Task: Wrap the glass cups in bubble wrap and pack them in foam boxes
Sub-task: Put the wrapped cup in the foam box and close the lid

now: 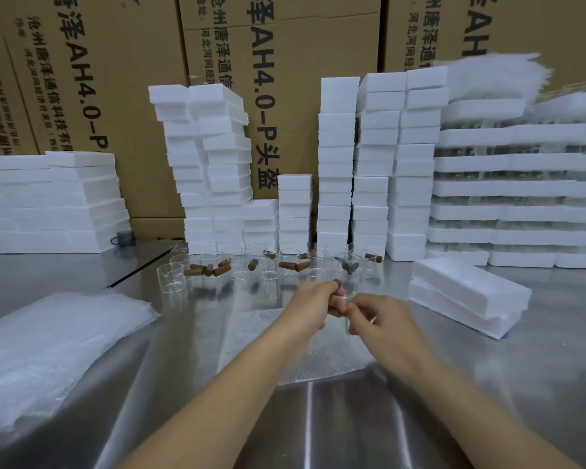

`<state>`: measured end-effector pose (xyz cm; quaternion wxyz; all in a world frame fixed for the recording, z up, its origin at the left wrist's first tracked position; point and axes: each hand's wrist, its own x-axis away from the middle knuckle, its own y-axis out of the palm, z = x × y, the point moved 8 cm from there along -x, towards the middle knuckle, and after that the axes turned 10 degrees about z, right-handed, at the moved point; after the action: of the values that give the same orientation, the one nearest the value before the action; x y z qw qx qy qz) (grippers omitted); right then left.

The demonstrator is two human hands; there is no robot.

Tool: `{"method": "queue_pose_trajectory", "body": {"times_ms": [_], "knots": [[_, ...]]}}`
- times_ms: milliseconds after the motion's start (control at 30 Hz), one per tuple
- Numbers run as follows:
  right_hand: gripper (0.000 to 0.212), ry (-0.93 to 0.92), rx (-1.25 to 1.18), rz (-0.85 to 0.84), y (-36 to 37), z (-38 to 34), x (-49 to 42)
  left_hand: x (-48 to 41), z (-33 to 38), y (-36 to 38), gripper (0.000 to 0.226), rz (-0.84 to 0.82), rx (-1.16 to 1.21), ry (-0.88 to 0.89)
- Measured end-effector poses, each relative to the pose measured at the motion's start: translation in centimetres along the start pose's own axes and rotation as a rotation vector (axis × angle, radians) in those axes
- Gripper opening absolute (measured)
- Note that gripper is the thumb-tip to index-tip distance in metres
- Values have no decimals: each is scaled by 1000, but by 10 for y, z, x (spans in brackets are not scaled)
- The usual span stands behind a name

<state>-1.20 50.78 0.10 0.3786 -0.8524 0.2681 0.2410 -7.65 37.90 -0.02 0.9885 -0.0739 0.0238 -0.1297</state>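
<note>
Left hand [313, 301] fingers clamp a brown cork [336, 283]; right hand [381, 319] fingers pinch the glass cup [345, 319] above the bubble wrap sheet [318, 363].

Two hands at six o'clock: left hand [313, 301], right hand [379, 316]. Roughly a dozen glass cups [171, 277] at twelve o'clock, too overlapped for an exact count, plus one in the right hand. About thirteen brown stoppers [286, 265] among them, one more in the left hand. Two loose foam boxes [467, 292] at three o'clock. One bubble wrap pile [48, 340] at nine o'clock, one single sheet [318, 360] at centre. Three cartons [318, 45] behind.
</note>
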Motion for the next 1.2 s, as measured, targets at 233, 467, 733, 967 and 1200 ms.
{"method": "queue_pose_trajectory", "body": {"times_ms": [233,467,733,967,1200], "knots": [[20,26,-302,112,-16,-13,-1,14,31,0,22,64,147,337],[27,6,-517,172,-18,-48,5,43,45,19,25,-27,269,500],[28,55,-496,160,-12,-43,7,35,49,11,32,-86,280,479],[30,35,-482,150,-9,-42,7,31,52,8,31,-136,197,510],[20,35,-462,167,-5,-34,6,31,51,9,26,-152,199,517]]}}
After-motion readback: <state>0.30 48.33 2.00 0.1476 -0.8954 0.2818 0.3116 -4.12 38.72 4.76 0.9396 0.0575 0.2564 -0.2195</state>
